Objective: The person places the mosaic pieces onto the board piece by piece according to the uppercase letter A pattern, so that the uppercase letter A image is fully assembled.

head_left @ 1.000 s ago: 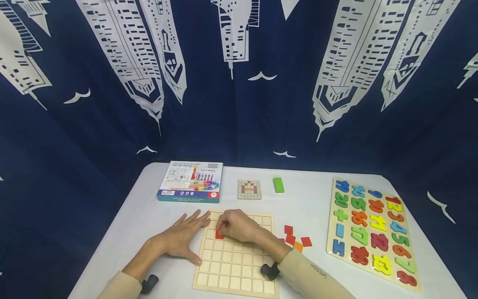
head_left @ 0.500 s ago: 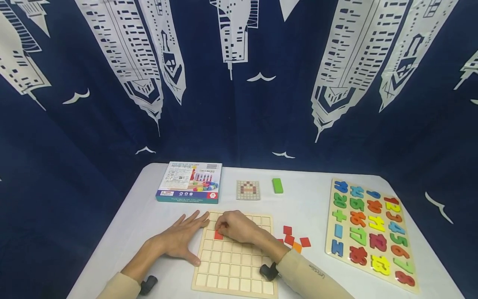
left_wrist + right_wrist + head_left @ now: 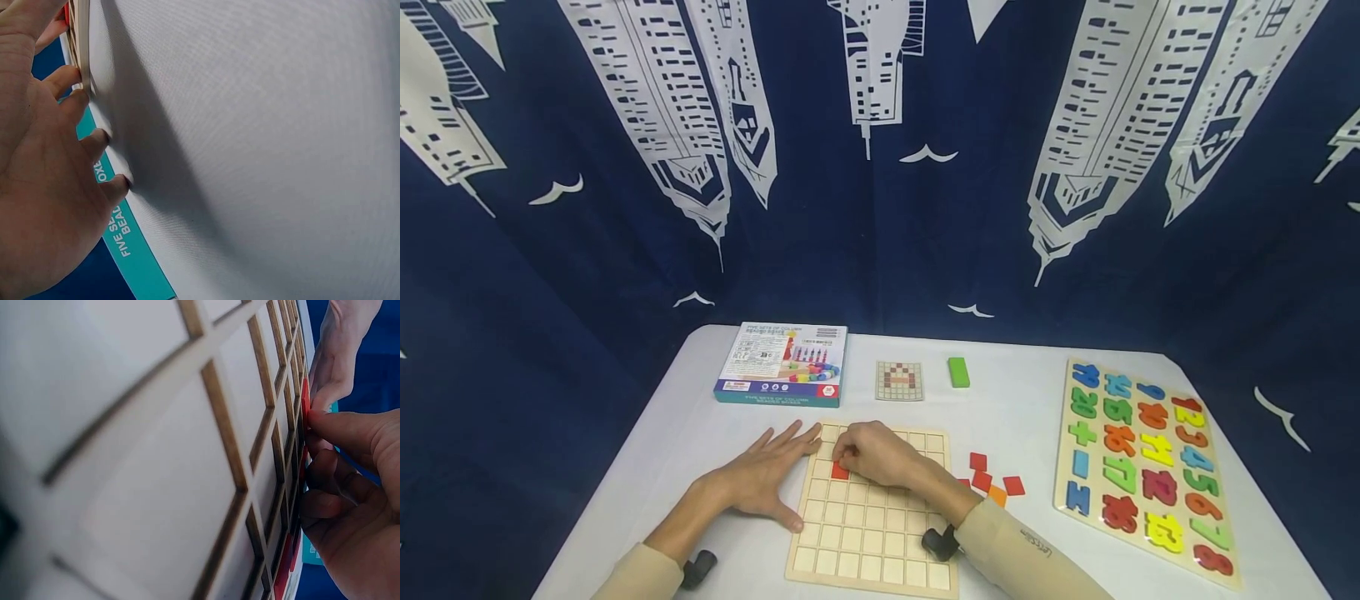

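Two hands serve us: the left hand (image 3: 766, 478), fingers spread straight, at the left edge of the wooden grid board (image 3: 850, 539), then the right hand (image 3: 878, 454), fingers pinching a red tile (image 3: 839, 472) we should seat squarely, upper left.

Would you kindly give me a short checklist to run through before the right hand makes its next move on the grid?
1. Grid steadied: ok, the left hand is spread at its left edge.
2. Red tile seated fully in its cell: cannot tell, the right hand covers part of it.
3. Right hand off the tile: not ok, its thumb touches it in the right wrist view.
4. Card uncovered: ok, it lies beyond the grid with its pattern facing up.
5. Loose tiles at hand: ok, red and orange ones lie right of the grid.
6. Number board out of the way: ok, well apart from the grid.
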